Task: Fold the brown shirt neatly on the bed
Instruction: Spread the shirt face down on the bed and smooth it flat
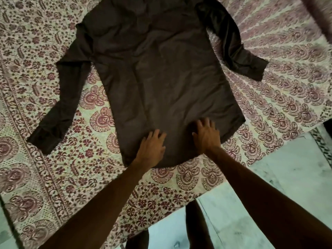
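The brown shirt (158,74) lies spread flat on the bed, back side up, with its collar end far from me and its hem near me. Its left sleeve (59,101) stretches down towards the near left. The right sleeve (239,49) curves out to the right, its cuff lying on the sheet. My left hand (152,146) rests flat on the hem, fingers spread. Beside it, my right hand (206,133) presses flat on the hem a little farther right, fingers straight. Neither hand grips the cloth.
A patterned maroon-and-cream bedsheet (53,173) covers the bed. The bed's near edge runs diagonally across the lower right, with pale floor (287,177) beyond it. My legs (195,225) stand at the bed's edge.
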